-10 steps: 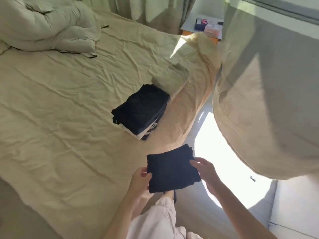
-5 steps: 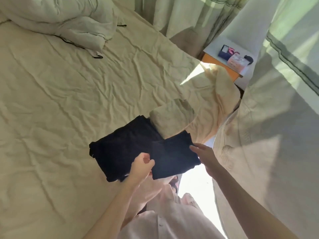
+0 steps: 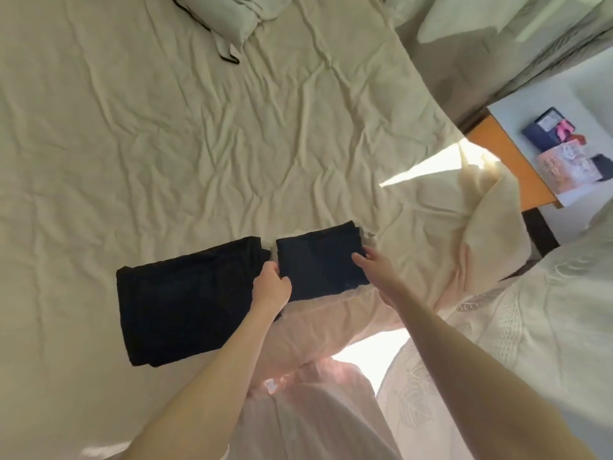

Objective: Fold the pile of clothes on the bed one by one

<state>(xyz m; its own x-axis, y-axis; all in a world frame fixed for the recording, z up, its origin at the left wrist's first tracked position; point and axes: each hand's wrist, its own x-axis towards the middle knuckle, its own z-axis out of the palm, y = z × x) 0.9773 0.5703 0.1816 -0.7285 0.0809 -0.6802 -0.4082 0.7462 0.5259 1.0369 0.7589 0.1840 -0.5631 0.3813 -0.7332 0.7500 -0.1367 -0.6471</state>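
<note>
A small folded black garment [image 3: 318,263] lies near the bed's right edge, on a folded beige piece [image 3: 369,234] of which only slivers show. My left hand [image 3: 272,287] pinches the garment's left edge with curled fingers. My right hand [image 3: 376,265] holds its right edge, thumb on top. Just to the left, a stack of folded black clothes [image 3: 189,300] rests on the cream bedsheet [image 3: 166,144], almost touching the small garment.
A crumpled pale duvet [image 3: 229,18] lies at the bed's far end. Bunched sheet [image 3: 481,227] hangs at the bed's right corner. An orange-edged side table [image 3: 510,154] with small boxes stands to the right, and a curtain [image 3: 530,327] hangs near my right arm.
Both hands carried the small black garment from in front of my body up over the bed and set it down on the folded beige piece, beside the black stack.
</note>
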